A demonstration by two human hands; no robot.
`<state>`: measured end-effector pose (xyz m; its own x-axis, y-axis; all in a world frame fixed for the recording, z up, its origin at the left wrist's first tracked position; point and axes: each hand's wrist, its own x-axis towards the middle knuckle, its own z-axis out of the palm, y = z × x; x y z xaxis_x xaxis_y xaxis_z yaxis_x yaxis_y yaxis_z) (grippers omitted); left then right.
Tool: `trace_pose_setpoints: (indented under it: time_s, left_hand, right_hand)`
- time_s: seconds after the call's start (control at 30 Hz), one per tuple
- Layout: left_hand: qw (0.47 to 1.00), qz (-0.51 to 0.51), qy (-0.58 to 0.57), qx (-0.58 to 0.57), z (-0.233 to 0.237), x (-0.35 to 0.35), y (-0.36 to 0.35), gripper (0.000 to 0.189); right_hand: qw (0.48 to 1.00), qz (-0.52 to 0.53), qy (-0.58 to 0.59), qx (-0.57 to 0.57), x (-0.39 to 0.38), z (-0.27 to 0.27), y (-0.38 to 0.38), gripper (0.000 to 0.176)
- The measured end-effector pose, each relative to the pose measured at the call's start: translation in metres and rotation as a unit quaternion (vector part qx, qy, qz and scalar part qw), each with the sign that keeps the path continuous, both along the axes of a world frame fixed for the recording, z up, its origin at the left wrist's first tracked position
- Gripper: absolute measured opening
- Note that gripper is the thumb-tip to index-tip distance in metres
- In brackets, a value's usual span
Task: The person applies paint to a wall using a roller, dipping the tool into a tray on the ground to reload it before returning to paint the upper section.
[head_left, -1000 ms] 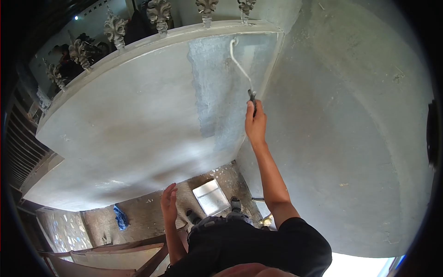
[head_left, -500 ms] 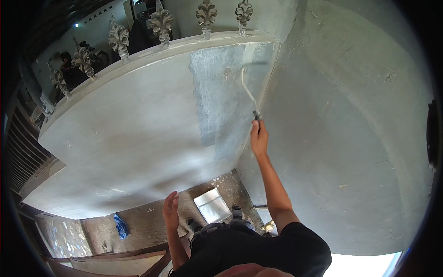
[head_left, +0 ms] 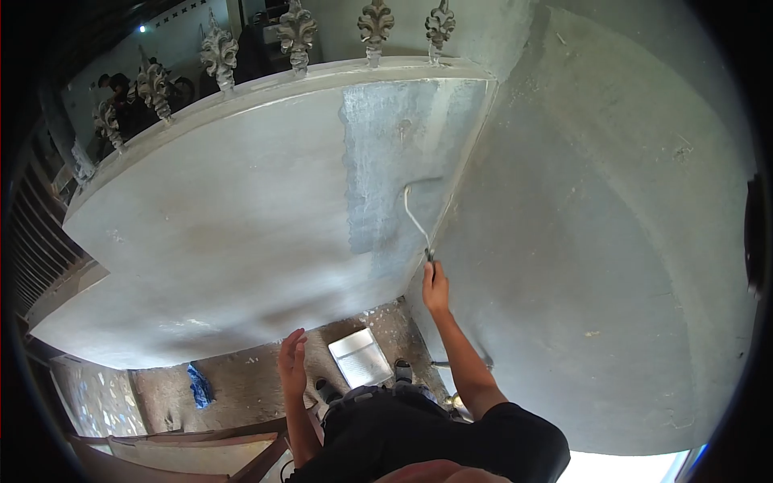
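Note:
My right hand [head_left: 436,288] is closed round the handle of a paint roller [head_left: 415,217]. The roller's bent wire frame reaches up to its head, which lies against the wall near the corner. A darker, wet-looking blue-grey patch [head_left: 370,153] covers the wall's right part, while the rest of the low wall [head_left: 233,201] is pale grey. Lower down, my left hand [head_left: 293,358] hangs in front of the wall's foot with its fingers apart and nothing in it. Below, a white paint tray [head_left: 360,359] rests on the floor by my feet.
Metal ornaments [head_left: 297,36] line the wall's top edge. A plain grey wall [head_left: 580,241] meets it at the right corner. On the floor [head_left: 250,382] lies a crumpled blue bag [head_left: 200,386]. A person [head_left: 121,101] is faintly seen behind the wall at the upper left.
My right hand and the roller have moved down along the wall, slightly to the left. The view has shifted a little. My left hand still holds nothing.

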<state>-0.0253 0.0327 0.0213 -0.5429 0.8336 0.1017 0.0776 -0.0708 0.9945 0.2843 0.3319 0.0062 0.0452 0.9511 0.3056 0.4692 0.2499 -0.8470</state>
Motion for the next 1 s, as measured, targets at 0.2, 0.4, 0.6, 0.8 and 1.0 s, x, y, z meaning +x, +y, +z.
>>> trace_pose_setpoints:
  time_s: [0.2, 0.4, 0.6, 0.8, 1.0]
  left_hand:
    - [1.000, -0.011, -0.002, -0.020, 0.006, -0.002, 0.003, 0.041]
    - [0.999, -0.013, -0.008, -0.040, 0.011, 0.000, 0.004, 0.042]
    - [0.999, -0.011, -0.007, -0.037, 0.009, 0.003, -0.001, 0.043]
    - [1.000, 0.010, 0.003, -0.020, 0.013, 0.002, -0.008, 0.043]
    - [0.999, -0.011, 0.000, -0.042, 0.017, -0.003, -0.001, 0.045]
  right_hand:
    - [0.998, 0.020, 0.049, -0.030, 0.012, -0.003, 0.008, 0.041]
    - [0.993, 0.012, 0.056, 0.108, 0.011, 0.138, 0.081, 0.040]
    - [0.997, 0.001, 0.017, 0.081, 0.018, 0.094, 0.068, 0.038]
    - [0.999, 0.011, -0.030, -0.041, 0.040, -0.059, 0.000, 0.041]
    - [1.000, 0.011, 0.012, -0.014, 0.042, 0.010, 0.029, 0.045]
